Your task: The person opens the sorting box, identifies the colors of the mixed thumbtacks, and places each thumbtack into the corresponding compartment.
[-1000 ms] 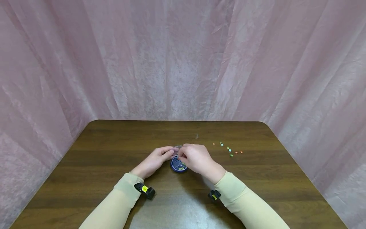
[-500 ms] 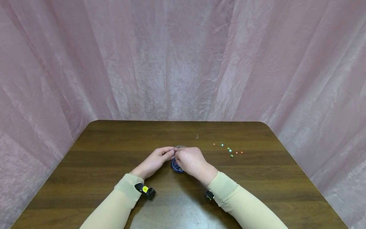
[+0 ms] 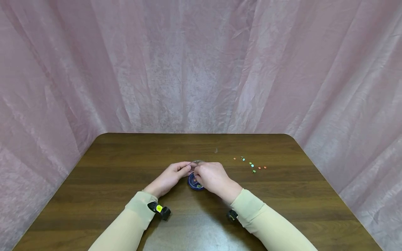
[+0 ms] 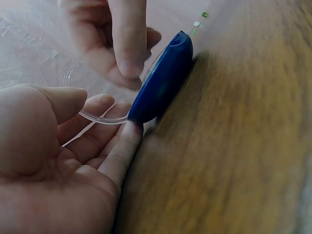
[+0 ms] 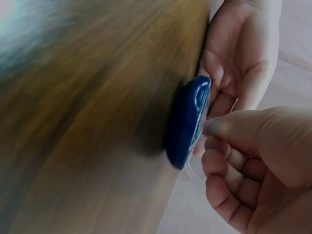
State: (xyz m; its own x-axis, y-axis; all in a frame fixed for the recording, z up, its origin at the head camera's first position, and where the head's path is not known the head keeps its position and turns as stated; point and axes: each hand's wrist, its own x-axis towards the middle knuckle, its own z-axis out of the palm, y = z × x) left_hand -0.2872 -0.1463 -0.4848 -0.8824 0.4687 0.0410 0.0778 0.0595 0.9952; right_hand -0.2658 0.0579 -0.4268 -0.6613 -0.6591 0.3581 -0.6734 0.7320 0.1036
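Blue round case (image 3: 195, 184), small bits (image 3: 199, 186) inside, left hand (image 3: 171, 177) pinching clear lid (image 4: 100, 91), right hand (image 3: 214, 178) above, hold unclear

From above and farther back, the head view faces forward and down, the table (image 3: 110, 167) in its lower half. Both wrist views look in close, low and tipped sideways, wood at frame right in the left wrist's; they share the blue case (image 4: 163, 83), left hand (image 4: 63, 156) and right hand (image 5: 268, 165).
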